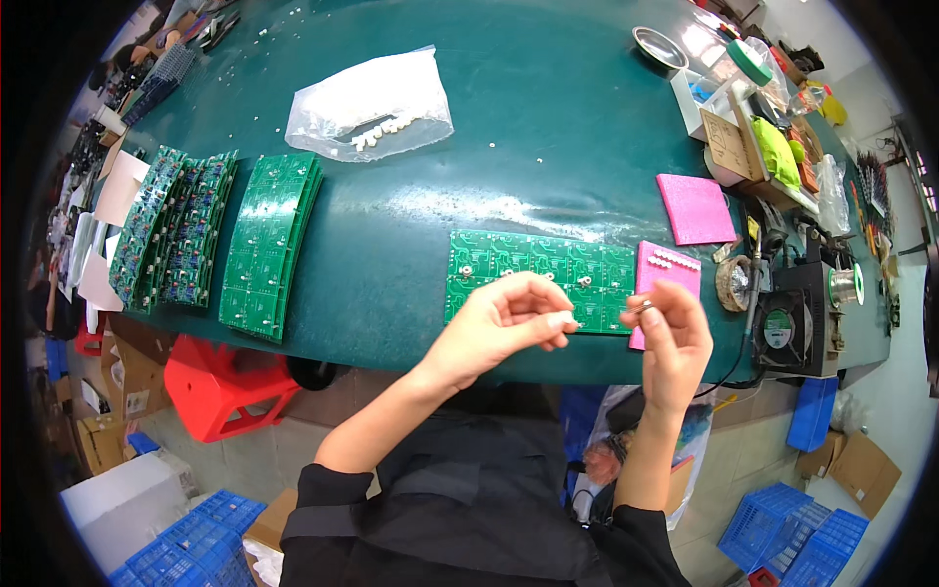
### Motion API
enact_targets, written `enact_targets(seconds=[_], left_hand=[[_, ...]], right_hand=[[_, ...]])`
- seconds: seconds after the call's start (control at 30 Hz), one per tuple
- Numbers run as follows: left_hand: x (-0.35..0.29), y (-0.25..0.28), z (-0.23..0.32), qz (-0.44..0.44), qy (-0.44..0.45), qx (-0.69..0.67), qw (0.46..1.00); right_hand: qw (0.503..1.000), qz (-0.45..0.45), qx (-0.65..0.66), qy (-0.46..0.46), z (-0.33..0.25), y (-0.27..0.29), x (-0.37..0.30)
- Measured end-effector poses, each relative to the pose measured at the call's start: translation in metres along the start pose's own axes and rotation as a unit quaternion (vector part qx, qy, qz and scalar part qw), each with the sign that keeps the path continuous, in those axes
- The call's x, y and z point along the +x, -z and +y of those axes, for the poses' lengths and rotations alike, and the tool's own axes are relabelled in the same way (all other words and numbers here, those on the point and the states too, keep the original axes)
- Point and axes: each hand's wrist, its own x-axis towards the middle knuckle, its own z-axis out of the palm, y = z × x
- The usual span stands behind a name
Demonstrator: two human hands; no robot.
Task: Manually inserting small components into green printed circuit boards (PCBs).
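A green circuit board panel [606,262] lies on the table in front of me, with small white and metal parts standing on it. My left hand [504,321] is over its near edge, thumb and fingertips pinched together; whatever is between them is too small to name. To the right, my right hand [675,338] pinches a small dark metallic piece [644,306] between thumb and fingers. Partly behind that hand is a pink foam block [675,277] with rows of small white parts [675,258] on top.
Farther back lies another pink foam block [696,208]. A clear bag of white parts [372,108] rests mid-table. Stacked green boards [269,245] and populated boards [196,230] stand at left. A soldering station with fan [787,323], solder spool [846,286] and metal dish [659,48] are at right.
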Motion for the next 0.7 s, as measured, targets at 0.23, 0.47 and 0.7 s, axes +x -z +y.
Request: enact_targets(seconds=[0.23,0.47,0.7], left_hand=[[-0.003,-0.009,-0.007,-0.001,0.002,-0.036,0.999],[-0.006,-0.007,-0.009,-0.005,-0.009,-0.035,0.999],[-0.004,-0.001,-0.022,-0.005,-0.002,-0.041,0.999]], right_hand=[[0.995,-0.051,-0.064,0.050,0.000,-0.028,-0.012],[0.981,-0.081,-0.163,0.064,-0.006,-0.030,-0.014],[0.936,-0.155,-0.298,0.108,-0.013,-0.025,-0.010]])
